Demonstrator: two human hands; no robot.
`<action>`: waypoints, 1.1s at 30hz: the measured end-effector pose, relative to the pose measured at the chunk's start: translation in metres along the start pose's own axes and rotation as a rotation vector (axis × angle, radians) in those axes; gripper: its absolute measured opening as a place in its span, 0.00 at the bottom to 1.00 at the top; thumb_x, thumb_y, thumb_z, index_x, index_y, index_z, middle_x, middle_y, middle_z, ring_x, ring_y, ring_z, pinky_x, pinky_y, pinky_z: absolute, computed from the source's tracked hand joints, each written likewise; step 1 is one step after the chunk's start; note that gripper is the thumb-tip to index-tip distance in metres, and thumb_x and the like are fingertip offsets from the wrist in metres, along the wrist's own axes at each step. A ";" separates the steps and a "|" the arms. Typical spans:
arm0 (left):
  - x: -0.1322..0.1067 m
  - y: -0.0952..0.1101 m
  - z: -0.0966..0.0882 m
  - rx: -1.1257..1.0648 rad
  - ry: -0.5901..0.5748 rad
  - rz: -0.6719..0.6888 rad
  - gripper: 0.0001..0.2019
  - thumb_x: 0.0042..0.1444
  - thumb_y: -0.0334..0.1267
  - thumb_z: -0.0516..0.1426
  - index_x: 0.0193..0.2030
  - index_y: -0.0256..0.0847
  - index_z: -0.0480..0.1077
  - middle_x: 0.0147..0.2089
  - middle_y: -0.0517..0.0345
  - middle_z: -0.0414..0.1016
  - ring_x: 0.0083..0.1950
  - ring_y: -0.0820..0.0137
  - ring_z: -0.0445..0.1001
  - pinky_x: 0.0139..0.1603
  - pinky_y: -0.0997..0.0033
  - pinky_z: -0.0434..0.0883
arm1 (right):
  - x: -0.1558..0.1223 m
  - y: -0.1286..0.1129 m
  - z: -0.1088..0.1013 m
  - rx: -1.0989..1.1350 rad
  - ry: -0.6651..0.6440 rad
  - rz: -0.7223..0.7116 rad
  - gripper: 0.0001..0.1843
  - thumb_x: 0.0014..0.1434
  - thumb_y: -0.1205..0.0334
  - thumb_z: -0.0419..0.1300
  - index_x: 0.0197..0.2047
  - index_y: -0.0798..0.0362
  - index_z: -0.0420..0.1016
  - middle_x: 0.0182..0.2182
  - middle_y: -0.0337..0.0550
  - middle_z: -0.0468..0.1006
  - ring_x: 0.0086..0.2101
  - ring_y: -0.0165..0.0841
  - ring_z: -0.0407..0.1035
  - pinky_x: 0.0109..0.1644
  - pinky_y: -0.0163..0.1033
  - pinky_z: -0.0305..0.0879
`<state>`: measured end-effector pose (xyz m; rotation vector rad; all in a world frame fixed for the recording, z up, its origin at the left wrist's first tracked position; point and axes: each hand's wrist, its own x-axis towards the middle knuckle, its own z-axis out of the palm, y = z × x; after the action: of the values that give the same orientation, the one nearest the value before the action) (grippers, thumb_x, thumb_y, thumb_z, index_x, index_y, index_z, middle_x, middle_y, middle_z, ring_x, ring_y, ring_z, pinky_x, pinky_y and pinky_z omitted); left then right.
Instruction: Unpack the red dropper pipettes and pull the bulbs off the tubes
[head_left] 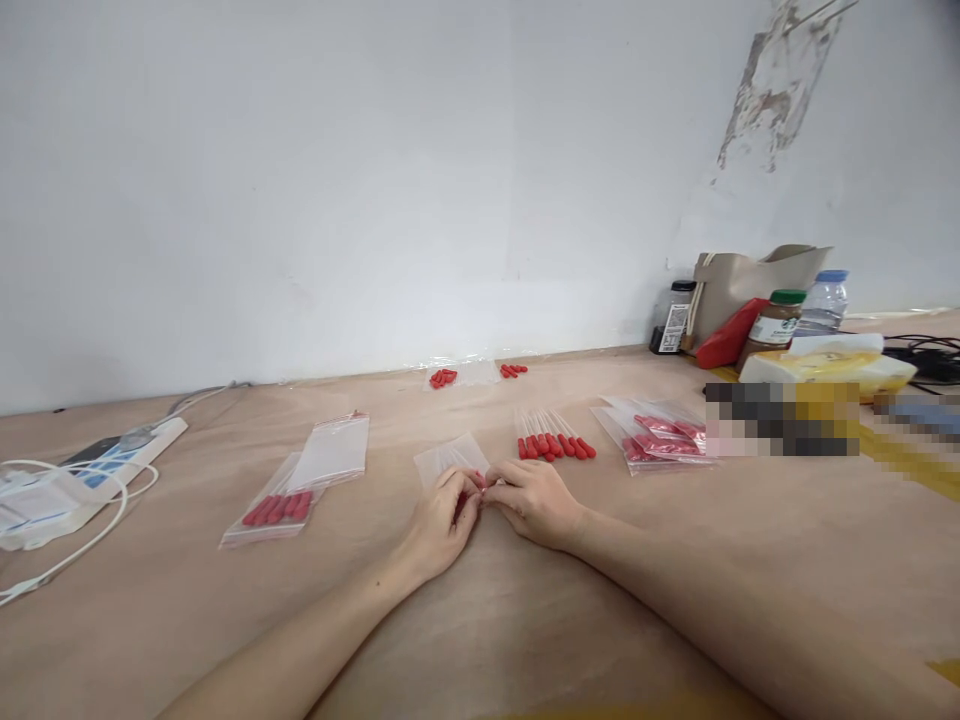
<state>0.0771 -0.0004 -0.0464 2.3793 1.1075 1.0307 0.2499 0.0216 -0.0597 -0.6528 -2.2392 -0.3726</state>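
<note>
My left hand (441,520) and my right hand (536,503) meet at the middle of the table, fingers pinched together along the near edge of a clear plastic bag (442,458). A bit of red shows between the fingertips; most of the bag's near end is hidden by my hands. Just beyond my right hand lies a row of red-tipped white sticks (551,440). Filled bags of red-tipped sticks (660,440) are piled farther right. To the left, a bag with several red tips (277,508) lies partly under a stack of flat clear bags (331,452).
Near the wall are small red pieces (443,379) on clear plastic and more red pieces (514,370). At left sits a power strip (127,465) with white cables (75,555). A tissue pack (829,368), a green-lidded jar (772,325), a water bottle (825,300) and a beige bag (750,285) stand right.
</note>
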 end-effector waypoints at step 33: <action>-0.007 -0.016 -0.034 0.093 -0.224 0.003 0.14 0.55 0.44 0.51 0.45 0.42 0.69 0.37 0.54 0.68 0.37 0.69 0.68 0.37 0.72 0.66 | -0.007 0.001 -0.015 0.402 -0.196 0.356 0.12 0.53 0.67 0.56 0.42 0.50 0.72 0.35 0.43 0.72 0.37 0.32 0.64 0.43 0.38 0.62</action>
<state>0.0408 0.0037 -0.0349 2.4959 1.0914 0.7057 0.2631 0.0134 -0.0546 -0.8724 -2.2264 0.3234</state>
